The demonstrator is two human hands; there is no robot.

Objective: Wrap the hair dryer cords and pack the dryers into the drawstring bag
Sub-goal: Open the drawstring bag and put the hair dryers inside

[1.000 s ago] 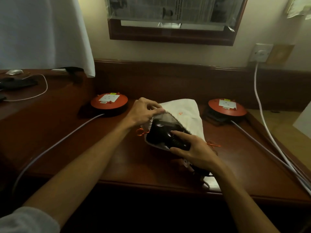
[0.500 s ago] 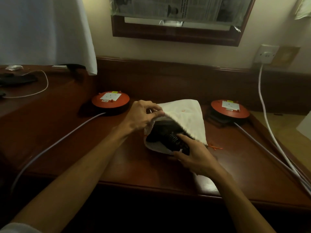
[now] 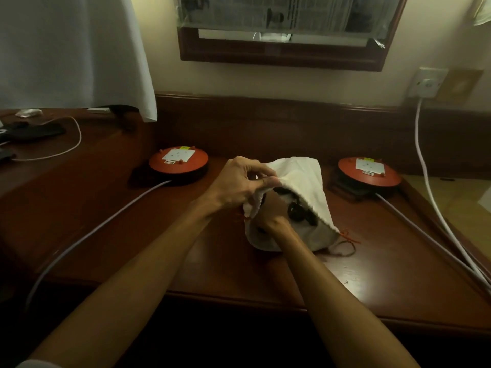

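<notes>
- The left hand (image 3: 240, 185) pinches the upper lip of the bag (image 3: 300, 179) between thumb and fingers (image 3: 261, 171) and holds it lifted, as it did a second ago, so the mouth gapes toward the near edge of the desk (image 3: 106, 221).
- The right hand (image 3: 268, 217) has gone from resting outside on the dryer (image 3: 301, 213) to reaching into the mouth; its fingers are inside the cloth, so I cannot tell whether they grip the dryer or just push it.
- The dryer, half out of the bag a second ago, now sits almost wholly inside, only a dark patch showing under the raised lip. I judge that this dryer is nearly packed and that drawing the string is still to come.
- The orange drawstring (image 3: 348, 236) trails loose on the desk at the bag's right side, not yet pulled.
- The bag lies mid-desk, between the two red reels (image 3: 178, 162), apart from both.
- Hidden: whether a second dryer is already in the bag, and how the cord is wound. The dim light blurs what the dark shapes inside are.
</notes>
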